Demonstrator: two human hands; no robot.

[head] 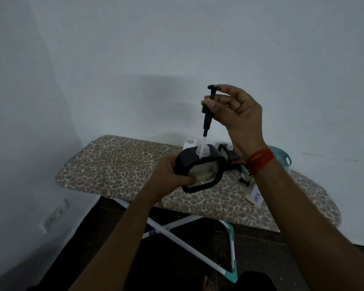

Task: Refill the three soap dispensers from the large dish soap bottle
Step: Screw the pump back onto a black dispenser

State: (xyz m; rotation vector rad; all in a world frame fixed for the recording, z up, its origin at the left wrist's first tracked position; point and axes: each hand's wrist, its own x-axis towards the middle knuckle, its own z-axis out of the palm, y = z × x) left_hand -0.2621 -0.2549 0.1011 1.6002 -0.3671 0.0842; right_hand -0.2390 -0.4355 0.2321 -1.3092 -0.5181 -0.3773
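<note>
My left hand (172, 175) grips a black-framed clear soap dispenser (200, 171), tilted above the leopard-print ironing board (114, 164). My right hand (235, 110) pinches a black pump head (208, 110) held upright above it. The pump's clear tube dips into the dispenser's open threaded neck (204, 149). A second black dispenser (227, 153) with an open neck stands just behind. A clear bottle with a white "SOAP" label (255, 196) lies on the board under my right forearm, partly hidden.
A teal basket (282, 158) sits at the board's far right edge. A white object (189, 142) stands behind the dispensers against the wall. A small black part (244, 180) lies on the board. A wall socket (53, 216) is low on the left.
</note>
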